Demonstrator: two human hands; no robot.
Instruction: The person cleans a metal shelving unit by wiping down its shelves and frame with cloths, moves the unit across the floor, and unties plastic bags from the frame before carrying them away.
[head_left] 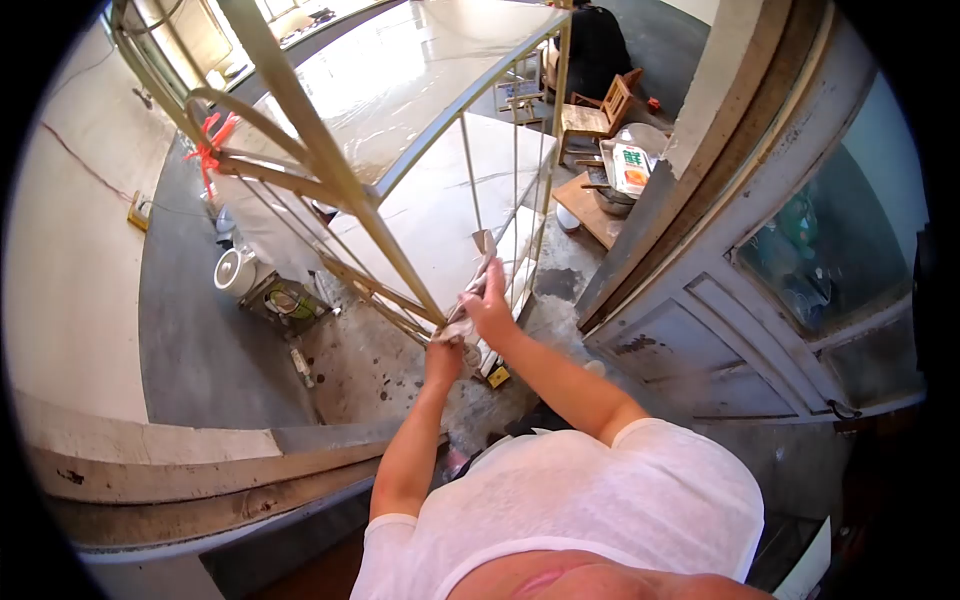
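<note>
A gold-coloured metal frame (403, 270), like a bunk bed's, stands before me. My right hand (488, 308) is closed around a crumpled greyish cloth (459, 327) at the near end of the frame's lower rail, its thumb pointing up. Close beside it, lower and to the left, my left hand (444, 361) is closed at the corner post, with the cloth at its fingertips. How much of the post lies inside its grip is hidden. A pale board (430, 225) forms the lower level, and a shiny sheet (400, 75) covers the upper one.
Red ribbon (207, 145) is tied to the frame's left side. A white lidded pot (235, 271) sits at left. To the right are a wooden chair (600, 115), a low wooden board (590, 205) and an open door (720, 330). A person in black (597, 50) sits behind.
</note>
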